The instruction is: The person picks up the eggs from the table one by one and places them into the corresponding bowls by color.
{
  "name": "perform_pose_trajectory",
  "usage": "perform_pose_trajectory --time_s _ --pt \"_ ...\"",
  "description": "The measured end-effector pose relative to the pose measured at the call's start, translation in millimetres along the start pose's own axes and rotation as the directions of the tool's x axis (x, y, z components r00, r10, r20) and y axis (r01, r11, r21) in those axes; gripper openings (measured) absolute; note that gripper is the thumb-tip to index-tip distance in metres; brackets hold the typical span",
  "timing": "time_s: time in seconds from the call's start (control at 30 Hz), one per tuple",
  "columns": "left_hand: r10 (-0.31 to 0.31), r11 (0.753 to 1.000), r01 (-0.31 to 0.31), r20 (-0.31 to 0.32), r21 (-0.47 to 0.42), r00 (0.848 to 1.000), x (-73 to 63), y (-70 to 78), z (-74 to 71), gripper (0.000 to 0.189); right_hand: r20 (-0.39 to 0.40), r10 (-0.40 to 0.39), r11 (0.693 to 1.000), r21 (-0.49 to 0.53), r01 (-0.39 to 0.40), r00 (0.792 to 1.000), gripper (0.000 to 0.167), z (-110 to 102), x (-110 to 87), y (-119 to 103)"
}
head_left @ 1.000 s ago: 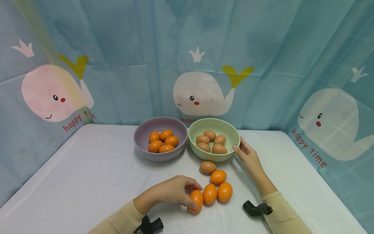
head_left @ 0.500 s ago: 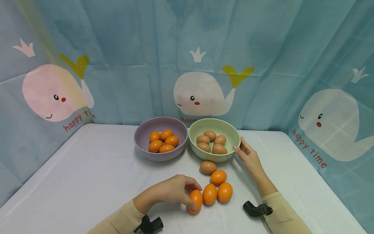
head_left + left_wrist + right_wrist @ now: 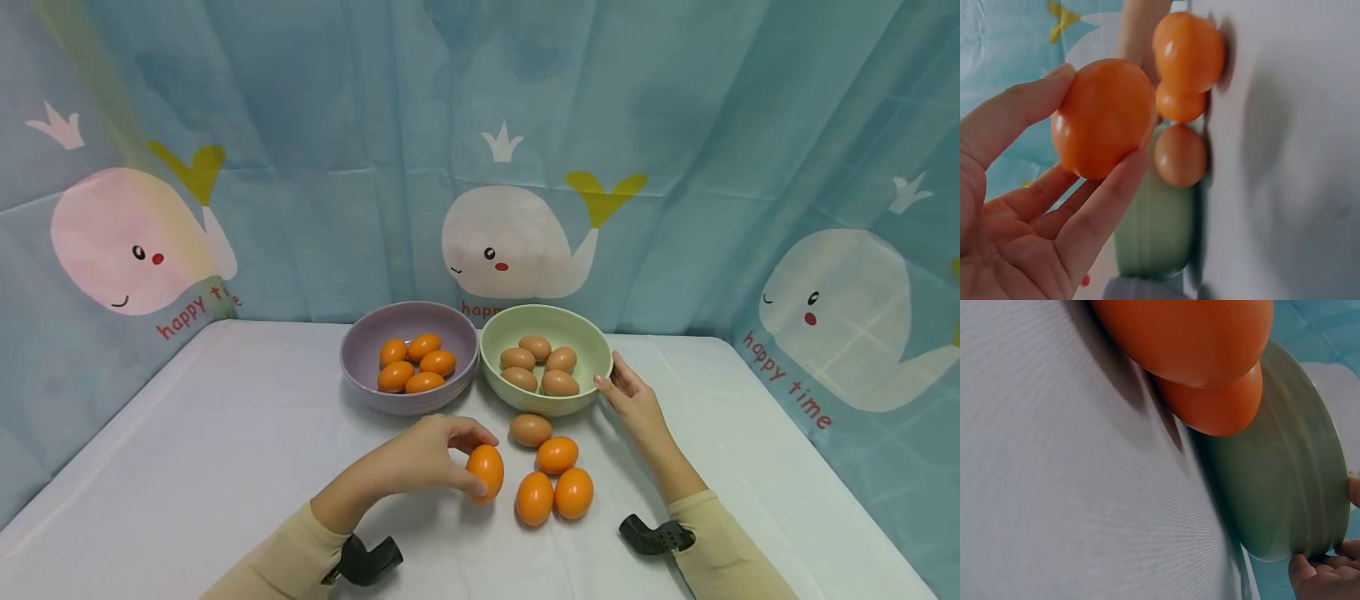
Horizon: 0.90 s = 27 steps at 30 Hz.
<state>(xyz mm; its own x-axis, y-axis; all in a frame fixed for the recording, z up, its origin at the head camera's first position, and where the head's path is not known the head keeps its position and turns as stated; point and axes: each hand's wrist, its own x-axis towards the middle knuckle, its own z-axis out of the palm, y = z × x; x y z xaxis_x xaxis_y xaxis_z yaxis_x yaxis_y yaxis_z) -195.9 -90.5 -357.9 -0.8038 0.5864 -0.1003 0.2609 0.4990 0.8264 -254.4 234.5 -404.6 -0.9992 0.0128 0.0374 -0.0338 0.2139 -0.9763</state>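
My left hand (image 3: 426, 457) pinches an orange egg (image 3: 486, 472) between thumb and fingers; the left wrist view shows this egg (image 3: 1105, 119) raised off the table. At the right side of the green bowl (image 3: 596, 350), my right hand (image 3: 636, 408) grips the rim, thumb in front and fingers behind. Several brown eggs (image 3: 559, 383) lie in that bowl. Touching it on the left is a purple bowl (image 3: 352, 367) with several orange eggs (image 3: 395, 377) inside. In front of the bowls lie one brown egg (image 3: 530, 430) and a group of three orange eggs (image 3: 557, 455).
A white cloth (image 3: 187, 467) covers the table. Behind it and along both sides hangs a blue curtain (image 3: 322, 167) printed with whales. Black wrist mounts (image 3: 656, 536) sit on both sleeves.
My left hand has lifted the leftmost orange egg from the row and carried it up and slightly left, away from the others. The right hand stays at the green bowl's rim.
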Motion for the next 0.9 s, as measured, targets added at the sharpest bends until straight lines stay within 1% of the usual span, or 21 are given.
perform_pose_trajectory --time_s 0.3,0.4,0.53,0.67,0.8,0.9 --pt "-0.001 1.000 0.001 -0.090 -0.004 0.996 -4.2 0.1 -32.6 0.049 0.006 -0.001 1.000 -0.014 0.001 1.000 0.072 0.5 -0.7 -0.5" --pt "-0.017 1.000 0.014 -0.122 -0.021 0.992 -3.8 -0.5 -43.2 0.049 0.005 -0.006 1.000 -0.012 0.006 1.000 0.072 1.2 -0.2 -0.4" --pt "-0.048 0.998 0.040 -0.168 -0.050 0.985 -1.1 0.0 -55.3 0.049 0.008 -0.011 1.000 -0.004 0.011 1.000 0.072 0.9 0.4 -0.2" --pt "-0.051 0.997 0.040 -0.198 -0.059 0.979 2.8 -0.8 -66.1 0.050 0.010 -0.009 1.000 0.001 0.009 1.000 0.072 0.7 0.6 -0.2" --pt "-0.058 0.997 0.044 -0.216 -0.068 0.975 7.9 -5.5 -76.5 0.052 0.009 0.002 1.000 -0.003 -0.002 1.000 0.072 0.2 0.4 0.5" --pt "-0.089 0.993 0.069 -0.233 -0.095 0.968 11.3 -10.6 -84.1 0.056 0.008 0.006 1.000 -0.006 -0.006 1.000 0.072 -0.1 0.2 1.0"
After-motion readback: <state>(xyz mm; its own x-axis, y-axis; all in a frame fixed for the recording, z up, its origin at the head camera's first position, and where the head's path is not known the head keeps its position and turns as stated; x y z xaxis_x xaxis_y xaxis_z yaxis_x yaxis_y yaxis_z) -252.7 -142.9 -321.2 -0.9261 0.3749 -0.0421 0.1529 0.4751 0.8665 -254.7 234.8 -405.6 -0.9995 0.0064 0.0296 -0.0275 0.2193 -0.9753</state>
